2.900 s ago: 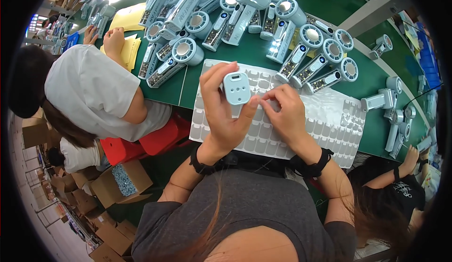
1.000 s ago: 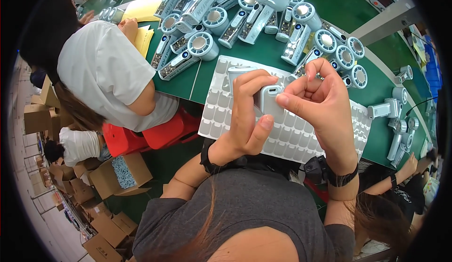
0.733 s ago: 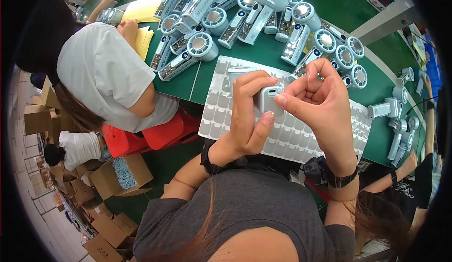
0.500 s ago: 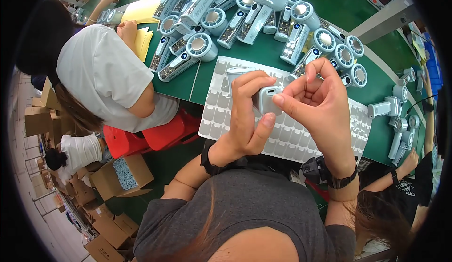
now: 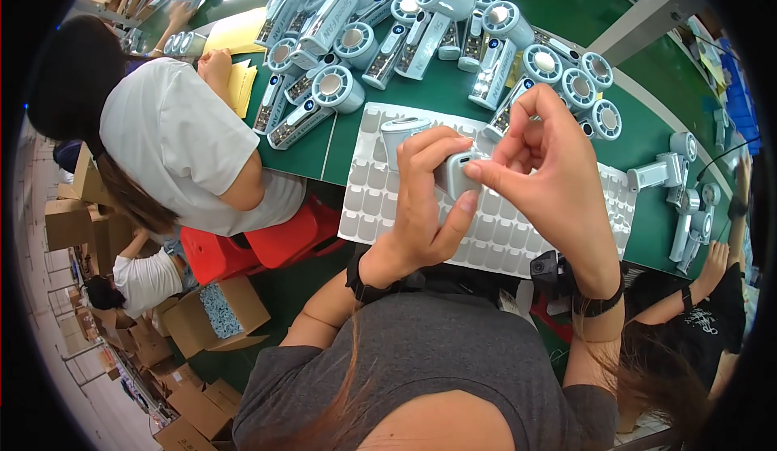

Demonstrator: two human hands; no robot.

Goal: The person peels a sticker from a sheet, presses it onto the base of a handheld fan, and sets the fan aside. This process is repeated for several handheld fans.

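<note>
A light blue handheld fan (image 5: 461, 177) is wrapped in the fingers of my left hand (image 5: 422, 204), its handle end with a small slot facing me. Its round head (image 5: 400, 137) shows beyond the knuckles. My right hand (image 5: 558, 177) is closed in a pinch at the handle's right edge, the thumb tip against it. Whatever lies between those fingertips is too small or hidden to name. Beneath both hands is a white sheet (image 5: 354, 216) bearing rows of grey rounded labels, several spots bare.
Many similar fans (image 5: 421, 42) lie heaped on the green table (image 5: 328, 147) beyond the sheet. More fans (image 5: 688, 208) are at the right. On my left a person in white (image 5: 174, 135) sits by yellow paper (image 5: 239, 87) and red stools (image 5: 283, 236). Another person's arm (image 5: 700, 285) reaches in at right.
My right hand's curled fingers have risen slightly and its wrist has swung a little right. The left hand keeps its hold on the fan. The whole view has shifted slightly.
</note>
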